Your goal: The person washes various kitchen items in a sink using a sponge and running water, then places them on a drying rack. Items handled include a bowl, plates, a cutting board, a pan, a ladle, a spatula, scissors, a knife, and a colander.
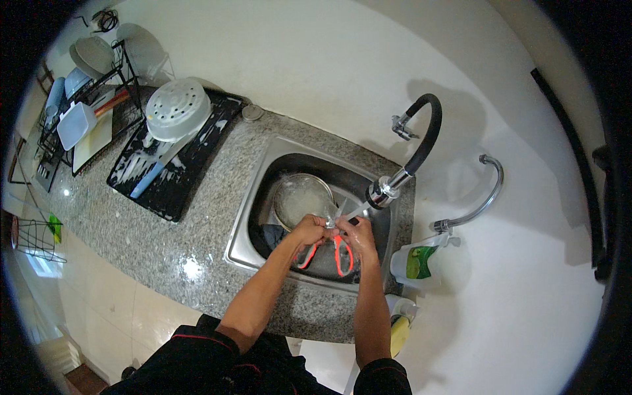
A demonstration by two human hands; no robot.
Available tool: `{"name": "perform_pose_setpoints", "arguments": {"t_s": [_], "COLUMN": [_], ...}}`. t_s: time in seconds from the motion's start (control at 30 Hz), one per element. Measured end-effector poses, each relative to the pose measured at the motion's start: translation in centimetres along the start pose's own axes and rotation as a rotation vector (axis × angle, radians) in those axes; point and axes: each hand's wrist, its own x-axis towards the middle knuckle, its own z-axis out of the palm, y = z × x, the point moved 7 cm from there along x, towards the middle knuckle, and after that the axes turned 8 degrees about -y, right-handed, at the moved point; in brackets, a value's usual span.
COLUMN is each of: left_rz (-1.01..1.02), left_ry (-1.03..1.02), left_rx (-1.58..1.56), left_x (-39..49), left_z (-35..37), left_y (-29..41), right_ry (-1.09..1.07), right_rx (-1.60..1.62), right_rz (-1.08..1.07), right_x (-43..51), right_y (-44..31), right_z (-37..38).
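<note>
Kitchen scissors with red-and-grey handles are held under running water above the steel sink basin. My left hand and my right hand meet near the pivot, both with fingers closed on them. Handles point towards me, spread apart; the blades point away, partly hidden by the water stream and fingers. Beyond my hands in the sink lies a round metal-rimmed pan or strainer with cloudy water or foam. A dark cloth-like item lies beside it. The faucet head hangs just above my right hand.
Left of the sink, a soapy black tray holds a white perforated bowl and a blue-handled knife. Farther left stands a black dish rack with dishes. A second curved tap and a detergent pouch are at the right wall.
</note>
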Motion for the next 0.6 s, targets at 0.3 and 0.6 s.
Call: {"name": "perform_pose_setpoints", "arguments": {"t_s": [0.3, 0.6], "left_rz": [-0.012, 0.003], "left_ry": [0.024, 0.013], "left_rx": [-0.072, -0.027], "left_x": [0.6, 1.1], "left_z": [0.0, 0.4], "left_y": [-0.9, -0.9], "right_ry": [0.143, 0.241], "right_rx": [0.024, -0.19], "right_rz": [0.045, -0.093], "right_x": [1.8, 2.3], "right_y": [-0.7, -1.1], "right_z": [-1.2, -1.4]}}
